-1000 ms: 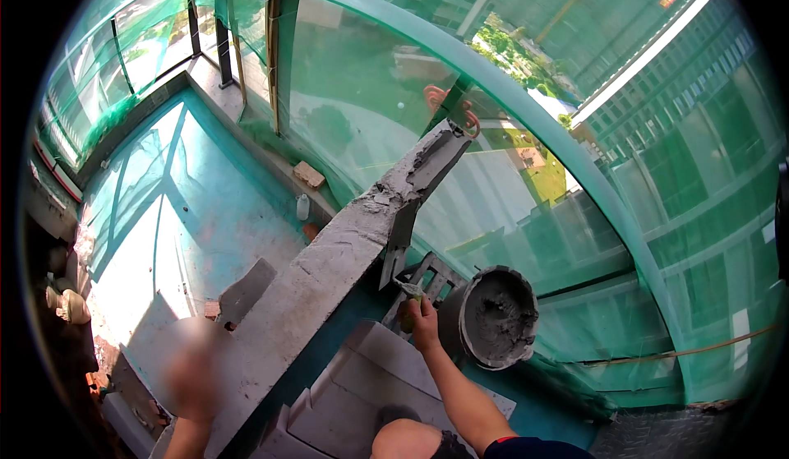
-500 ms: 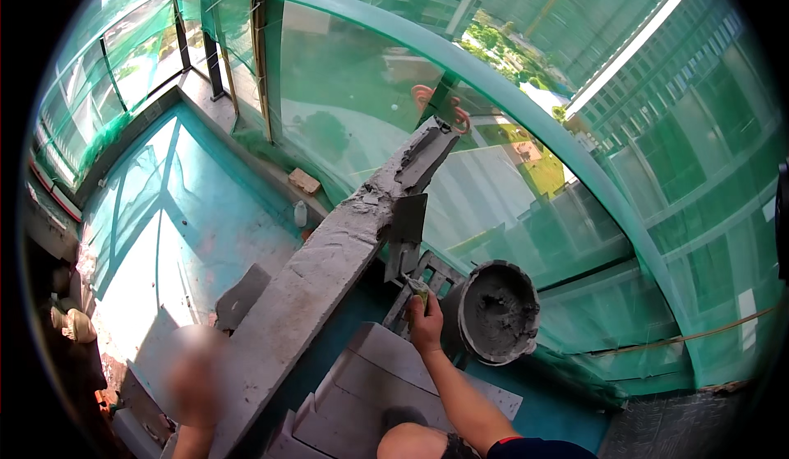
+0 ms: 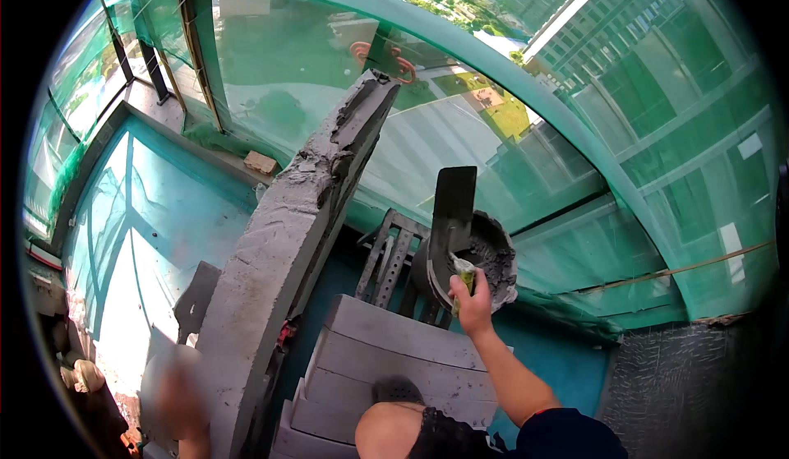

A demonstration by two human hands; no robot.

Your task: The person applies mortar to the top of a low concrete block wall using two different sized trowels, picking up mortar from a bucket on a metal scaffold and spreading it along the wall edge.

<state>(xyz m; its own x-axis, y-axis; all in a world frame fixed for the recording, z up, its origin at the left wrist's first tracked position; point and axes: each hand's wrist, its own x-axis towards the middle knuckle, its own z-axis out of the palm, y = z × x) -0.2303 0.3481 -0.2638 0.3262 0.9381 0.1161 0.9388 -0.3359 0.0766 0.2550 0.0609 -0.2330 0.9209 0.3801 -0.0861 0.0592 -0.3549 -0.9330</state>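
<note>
My right hand (image 3: 474,301) is wrapped round the green and white handle of a trowel (image 3: 454,200). Its dark flat blade points up and away, over the left side of a bucket (image 3: 429,272) of grey mortar (image 3: 495,249). Left of it runs the narrow top of a pale wall (image 3: 263,266), with rough wet mortar (image 3: 325,159) along its far part. My left hand (image 3: 182,397) is a blur beside the wall's near left side, its fingers indistinct. A dark grey flat piece (image 3: 196,299) juts out just beyond that hand; whether the hand touches it is hidden.
The bucket stands by a perforated grey stand (image 3: 393,258). Stepped grey boards (image 3: 394,344) lie under my knee and shoe. A brick (image 3: 261,162) sits on the far left ledge. Green netting (image 3: 312,56) and a curved rail (image 3: 526,73) bound the far side.
My right hand has carried the trowel away from the wall's side, rightward to over the bucket. The view has shifted, and the wall now appears further left. My left hand stays beside the wall.
</note>
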